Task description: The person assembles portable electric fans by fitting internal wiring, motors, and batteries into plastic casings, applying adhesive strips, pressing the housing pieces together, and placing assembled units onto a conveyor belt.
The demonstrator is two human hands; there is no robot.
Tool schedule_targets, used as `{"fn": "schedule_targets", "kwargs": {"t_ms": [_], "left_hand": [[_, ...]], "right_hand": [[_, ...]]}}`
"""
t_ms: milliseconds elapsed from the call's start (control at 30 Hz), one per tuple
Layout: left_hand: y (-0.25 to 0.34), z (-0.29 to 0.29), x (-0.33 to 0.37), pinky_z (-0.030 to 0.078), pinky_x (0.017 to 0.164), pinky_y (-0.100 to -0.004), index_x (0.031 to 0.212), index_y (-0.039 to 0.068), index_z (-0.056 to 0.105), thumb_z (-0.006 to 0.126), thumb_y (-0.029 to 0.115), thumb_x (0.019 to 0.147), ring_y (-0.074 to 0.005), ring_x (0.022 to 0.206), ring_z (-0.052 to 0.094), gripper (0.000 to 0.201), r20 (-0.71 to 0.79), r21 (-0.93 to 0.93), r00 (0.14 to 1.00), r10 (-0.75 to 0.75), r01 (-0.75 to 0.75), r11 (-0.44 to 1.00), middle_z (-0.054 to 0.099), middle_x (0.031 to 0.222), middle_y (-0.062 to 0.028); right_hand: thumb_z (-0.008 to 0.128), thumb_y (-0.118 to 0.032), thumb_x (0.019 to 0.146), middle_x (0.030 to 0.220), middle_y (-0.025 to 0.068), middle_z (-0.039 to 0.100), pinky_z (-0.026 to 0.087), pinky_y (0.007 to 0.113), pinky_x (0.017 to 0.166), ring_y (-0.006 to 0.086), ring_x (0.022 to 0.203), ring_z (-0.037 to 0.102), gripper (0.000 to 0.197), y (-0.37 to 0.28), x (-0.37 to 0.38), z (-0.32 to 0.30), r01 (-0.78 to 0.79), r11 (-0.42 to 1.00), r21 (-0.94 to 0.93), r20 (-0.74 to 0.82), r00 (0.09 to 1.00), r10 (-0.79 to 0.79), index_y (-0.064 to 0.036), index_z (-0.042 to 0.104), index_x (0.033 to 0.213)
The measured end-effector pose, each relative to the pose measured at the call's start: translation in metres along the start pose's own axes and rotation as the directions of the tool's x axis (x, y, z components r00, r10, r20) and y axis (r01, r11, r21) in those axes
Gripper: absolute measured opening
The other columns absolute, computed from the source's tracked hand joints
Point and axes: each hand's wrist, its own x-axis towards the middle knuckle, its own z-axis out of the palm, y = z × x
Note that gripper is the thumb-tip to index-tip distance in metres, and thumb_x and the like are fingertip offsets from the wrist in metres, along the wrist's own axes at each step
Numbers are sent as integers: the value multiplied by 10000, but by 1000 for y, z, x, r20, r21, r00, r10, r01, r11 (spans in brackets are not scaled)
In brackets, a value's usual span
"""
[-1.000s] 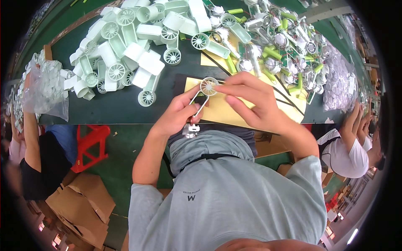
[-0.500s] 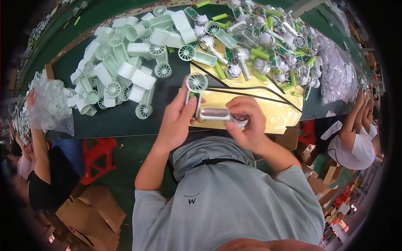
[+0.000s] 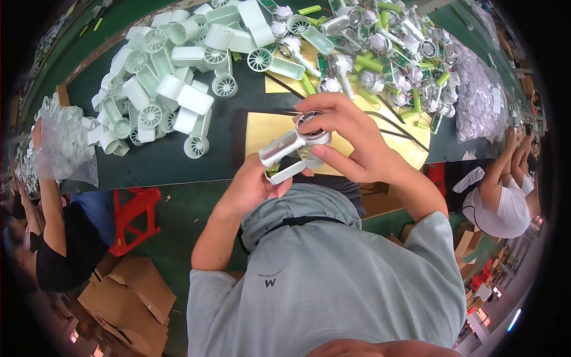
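Over the table's near edge, my left hand (image 3: 248, 184) is closed round the handle of a pale green fan housing (image 3: 288, 172), its hollow side up. A bit of green shows inside the handle. My right hand (image 3: 360, 137) grips the round head of a silver-and-white fan front (image 3: 279, 148), thumb and fingers at its ring. The front's handle points left, lying above the housing's handle at a slight angle; the two round heads overlap. Whether they touch along their length cannot be told.
Pale green fan housings (image 3: 151, 83) are heaped at the left. Fan assemblies with green battery cells and circuit boards (image 3: 380, 65) pile at the back right. A yellow sheet (image 3: 262, 128) lies beneath my hands. Bags of parts stand at both sides; co-workers (image 3: 499, 202) sit left and right.
The housing has turned from upright to hollow side up, and the fan front has swung over it. My right hand has moved up and left, bringing both parts together.
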Motion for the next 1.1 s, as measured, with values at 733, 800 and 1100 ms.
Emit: {"fn": "schedule_targets", "kwargs": {"t_ms": [733, 800, 1100], "left_hand": [[-5, -5, -23, 365, 499, -243, 1319, -33, 513, 479, 145, 1018, -125, 595, 512, 351, 16, -278, 999, 32, -26, 960, 574, 711, -96], [-2, 0, -25, 365, 500, -240, 1319, -33, 511, 478, 148, 1017, -122, 588, 510, 353, 13, -255, 1000, 20, -16, 967, 575, 711, -99], [5, 8, -24, 392, 519, -209, 1356, -24, 494, 543, 97, 992, -52, 592, 503, 387, 14, 115, 995, 103, -104, 988, 617, 784, -48]], "right_hand": [[662, -32, 852, 1219, 190, 621, 527, 393, 906, 309, 1095, 644, 267, 10, -2, 8, -44, 981, 189, 62, 998, 32, 0, 664, 1116], [654, -38, 857, 1212, 192, 625, 526, 398, 907, 311, 1088, 646, 261, 12, -5, 10, -48, 975, 216, 28, 999, 43, 0, 661, 1116], [619, -77, 882, 1223, 204, 603, 534, 406, 895, 314, 1086, 647, 251, 12, -9, 13, 5, 977, 211, 20, 1000, -9, 12, 641, 1116]]}}
